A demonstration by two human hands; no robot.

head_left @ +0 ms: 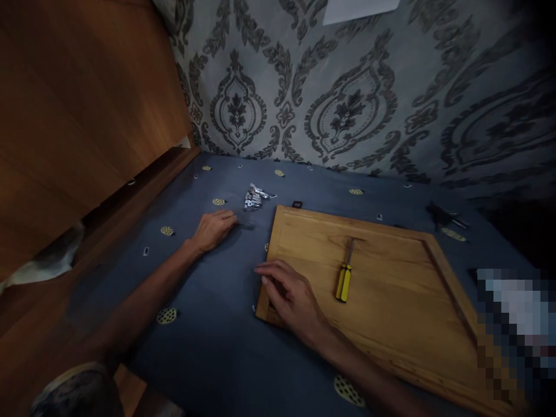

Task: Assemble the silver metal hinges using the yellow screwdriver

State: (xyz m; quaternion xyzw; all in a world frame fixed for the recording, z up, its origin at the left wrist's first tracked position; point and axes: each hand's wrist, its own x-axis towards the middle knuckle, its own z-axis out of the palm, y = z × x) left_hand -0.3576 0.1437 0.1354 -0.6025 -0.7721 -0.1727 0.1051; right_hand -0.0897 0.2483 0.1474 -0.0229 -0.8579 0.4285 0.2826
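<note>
My left hand [214,228] lies palm down on the blue patterned cloth [208,347], fingers curled over a small dark metal piece whose tip shows at the fingertips. A pile of small silver metal fittings [254,197] sits just beyond it. My right hand [290,292] rests on the near left corner of a wooden cabinet door panel [391,289], fingers bent and pressed on its edge. A yellow-handled screwdriver [345,274] lies on the panel, right of that hand.
A brown wooden cabinet side [78,116] rises on the left. Damask wallpaper [347,104] stands behind. Dark tools or parts [441,215] lie at the far right on the cloth. A pixelated patch covers the lower right.
</note>
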